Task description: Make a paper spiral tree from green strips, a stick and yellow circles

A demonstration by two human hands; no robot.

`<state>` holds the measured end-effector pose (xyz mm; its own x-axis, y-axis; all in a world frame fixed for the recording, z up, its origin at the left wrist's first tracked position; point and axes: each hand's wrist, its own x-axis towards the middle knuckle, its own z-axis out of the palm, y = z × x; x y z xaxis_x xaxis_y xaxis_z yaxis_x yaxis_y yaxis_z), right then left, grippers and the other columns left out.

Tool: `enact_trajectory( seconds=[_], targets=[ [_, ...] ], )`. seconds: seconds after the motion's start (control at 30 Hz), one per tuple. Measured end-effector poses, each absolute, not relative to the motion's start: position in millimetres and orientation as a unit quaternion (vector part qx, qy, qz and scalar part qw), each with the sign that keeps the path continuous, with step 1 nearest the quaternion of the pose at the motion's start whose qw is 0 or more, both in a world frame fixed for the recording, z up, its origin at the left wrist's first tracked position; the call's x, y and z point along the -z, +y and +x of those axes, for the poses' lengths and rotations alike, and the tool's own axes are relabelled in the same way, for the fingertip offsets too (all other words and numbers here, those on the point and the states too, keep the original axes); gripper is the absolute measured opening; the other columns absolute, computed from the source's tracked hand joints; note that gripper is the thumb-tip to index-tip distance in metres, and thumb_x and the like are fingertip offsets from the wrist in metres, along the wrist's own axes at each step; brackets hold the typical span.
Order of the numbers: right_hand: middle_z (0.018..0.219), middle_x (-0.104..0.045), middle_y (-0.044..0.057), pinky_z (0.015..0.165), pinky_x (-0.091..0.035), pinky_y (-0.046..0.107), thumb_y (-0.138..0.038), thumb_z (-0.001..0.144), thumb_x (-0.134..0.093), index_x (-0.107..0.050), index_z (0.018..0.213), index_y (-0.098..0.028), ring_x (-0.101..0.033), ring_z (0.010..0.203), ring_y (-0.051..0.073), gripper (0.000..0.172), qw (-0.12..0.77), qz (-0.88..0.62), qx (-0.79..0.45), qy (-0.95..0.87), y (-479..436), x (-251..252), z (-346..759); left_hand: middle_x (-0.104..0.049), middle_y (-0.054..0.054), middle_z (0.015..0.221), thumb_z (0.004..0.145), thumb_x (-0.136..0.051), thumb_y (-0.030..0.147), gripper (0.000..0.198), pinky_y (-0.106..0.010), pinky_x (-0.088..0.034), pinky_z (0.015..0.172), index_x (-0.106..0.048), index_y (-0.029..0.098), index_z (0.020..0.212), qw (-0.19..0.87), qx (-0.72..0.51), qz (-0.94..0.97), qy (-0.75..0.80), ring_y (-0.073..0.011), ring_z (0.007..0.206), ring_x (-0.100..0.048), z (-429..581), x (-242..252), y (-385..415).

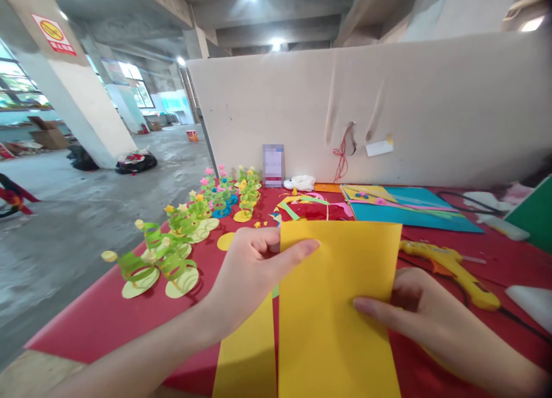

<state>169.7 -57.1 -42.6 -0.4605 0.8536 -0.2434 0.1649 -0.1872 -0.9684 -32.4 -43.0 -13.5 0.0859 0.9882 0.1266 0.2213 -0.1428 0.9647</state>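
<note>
A yellow sheet of paper (334, 306) is held up in front of me, over the red table covering. My left hand (254, 271) grips its upper left edge, thumb on the near face and fingers behind. On the right edge, lower down, my right hand (414, 306) pinches the same sheet, its fingers mostly hidden behind it. Another yellow strip of paper (248, 352) lies on the table under my left forearm. Just beyond my left hand is a yellow paper disc (225, 241), partly covered.
Several green paper spirals on round bases (181, 271) stand along the left. A yellow glue gun (457, 268) with a cord lies at right. Blue and yellow sheets (425, 208), paper scraps (306, 205) and a phone with a blurred screen (273, 167) are farther back, before a white panel (280, 99).
</note>
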Motion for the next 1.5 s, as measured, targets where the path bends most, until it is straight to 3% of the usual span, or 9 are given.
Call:
enact_trajectory(
  seconds=[0.3,0.53,0.67,0.9,1.03,1.13,1.3,1.5],
  targets=[
    [0.097,-0.067,0.007,0.075,-0.054,0.033,-0.036,0.069,-0.065,-0.066,0.094,-0.02,-0.063,0.088,0.024,0.03,0.3,-0.455,-0.619,-0.566,-57.0,41.3,166.0,-0.06,0.0,0.053,0.069,-0.062,0.038,0.024,-0.019,-0.036,0.036,-0.063,0.015,0.062,0.453,-0.438,0.589,0.506,-0.0129,0.046,-0.055,-27.9,18.1,-42.3],
    [0.095,-0.068,0.007,0.075,-0.053,0.032,-0.032,0.071,-0.064,-0.063,0.102,-0.018,-0.063,0.089,0.024,0.034,0.338,-0.441,-0.669,-0.494,-56.0,41.0,168.2,-0.067,-0.001,0.065,0.07,-0.064,0.039,0.023,-0.019,-0.046,0.045,-0.065,0.016,0.072,0.604,-0.401,0.545,0.421,-0.0137,0.054,-0.062,-24.4,38.0,-35.2],
    [0.098,-0.067,0.008,0.077,-0.052,0.033,-0.028,0.072,-0.063,-0.063,0.104,-0.018,-0.062,0.09,0.025,0.034,0.342,-0.421,-0.687,-0.483,-52.5,43.4,170.5,-0.07,-0.003,0.081,0.07,-0.066,0.037,0.023,-0.022,-0.052,0.061,-0.067,0.018,0.083,0.701,-0.337,0.517,0.356,-0.0174,0.071,-0.066,-26.7,46.5,-29.0],
    [0.093,-0.067,0.009,0.072,-0.051,0.032,-0.029,0.073,-0.061,-0.063,0.103,-0.016,-0.064,0.082,0.023,0.032,0.322,-0.419,-0.712,-0.463,-50.3,38.2,175.3,-0.069,-0.001,0.096,0.076,-0.063,0.028,0.032,-0.022,-0.052,0.071,-0.059,0.027,0.107,0.717,-0.291,0.523,0.356,-0.0153,0.081,-0.066,-24.5,53.1,-31.1],
    [0.081,-0.068,0.005,0.064,-0.05,0.026,-0.029,0.072,-0.061,-0.067,0.086,-0.018,-0.063,0.068,0.016,0.019,0.351,-0.46,-0.656,-0.485,-42.8,34.1,184.6,-0.068,-0.001,0.097,0.078,-0.061,0.029,0.026,-0.023,-0.052,0.073,-0.061,0.025,0.103,0.715,-0.331,0.504,0.354,-0.0176,0.088,-0.064,-21.2,54.8,-35.1],
    [0.074,-0.065,0.003,0.061,-0.046,0.02,-0.029,0.07,-0.063,-0.066,0.072,-0.017,-0.06,0.069,0.013,0.013,0.383,-0.514,-0.564,-0.522,-34.7,32.4,192.1,-0.068,-0.001,0.098,0.078,-0.06,0.028,0.023,-0.024,-0.052,0.074,-0.061,0.025,0.101,0.705,-0.363,0.5,0.348,-0.0191,0.091,-0.063,-20.3,56.4,-35.9],
    [0.076,-0.063,0.003,0.065,-0.043,0.023,-0.031,0.069,-0.063,-0.065,0.071,-0.017,-0.058,0.073,0.014,0.015,0.392,-0.502,-0.557,-0.533,-32.3,29.0,195.3,-0.068,0.0,0.096,0.077,-0.062,0.027,0.021,-0.026,-0.053,0.072,-0.062,0.025,0.098,0.701,-0.375,0.486,0.363,-0.0179,0.08,-0.066,-20.0,62.2,-37.8],
    [0.078,-0.063,0.001,0.067,-0.042,0.022,-0.031,0.07,-0.061,-0.064,0.071,-0.018,-0.057,0.073,0.012,0.013,0.394,-0.502,-0.555,-0.534,-34.7,27.1,193.8,-0.068,-0.002,0.095,0.075,-0.063,0.029,0.023,-0.028,-0.053,0.075,-0.062,0.021,0.097,0.71,-0.389,0.452,0.374,-0.0185,0.082,-0.065,-15.7,65.8,-44.6]
  ],
)
